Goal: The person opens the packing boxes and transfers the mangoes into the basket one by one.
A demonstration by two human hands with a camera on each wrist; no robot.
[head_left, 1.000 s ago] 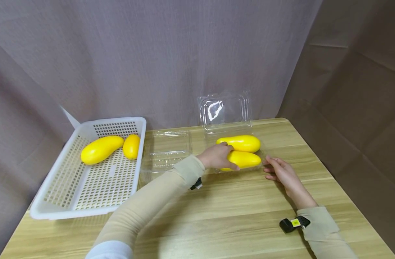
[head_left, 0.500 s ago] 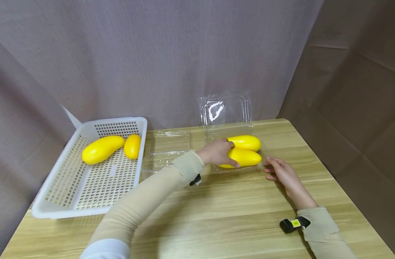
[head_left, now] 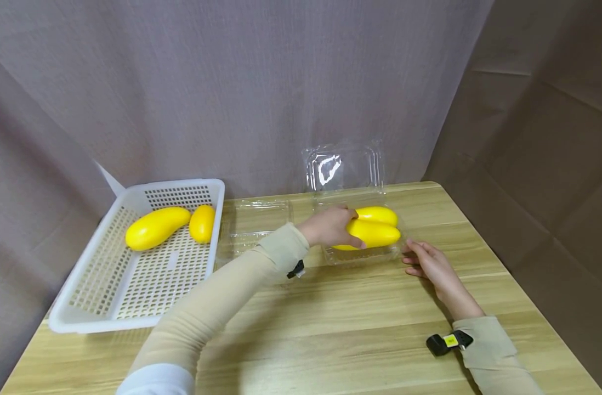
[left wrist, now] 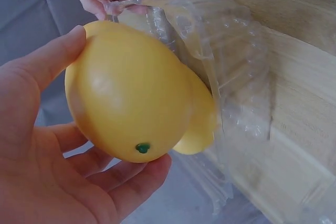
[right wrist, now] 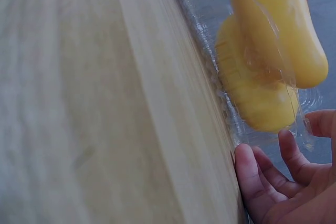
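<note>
My left hand (head_left: 330,226) grips a smooth yellow mango (left wrist: 131,93) with a small green stem mark, thumb on one side and fingers curled round the other. It is raised over a clear plastic clamshell box (head_left: 360,257), whose lid (head_left: 347,167) stands up at the back. Behind and partly hidden by it, a second yellow mango (right wrist: 257,87) lies in the box. At the box's right end, my right hand (head_left: 429,263) pinches the edge between thumb and fingers, seen in the right wrist view.
On the left stands a white perforated basket (head_left: 213,225) with a large yellow mango (head_left: 155,227) and a smaller orange-yellow one (head_left: 201,224) in it. Another clear plastic box (head_left: 260,216) lies between basket and working box. A grey curtain (head_left: 261,99) hangs behind the wooden table (head_left: 355,340).
My left hand has raised the front mango and shifted it toward the back, so it covers more of the rear one. My right hand has stayed at the box's edge.
</note>
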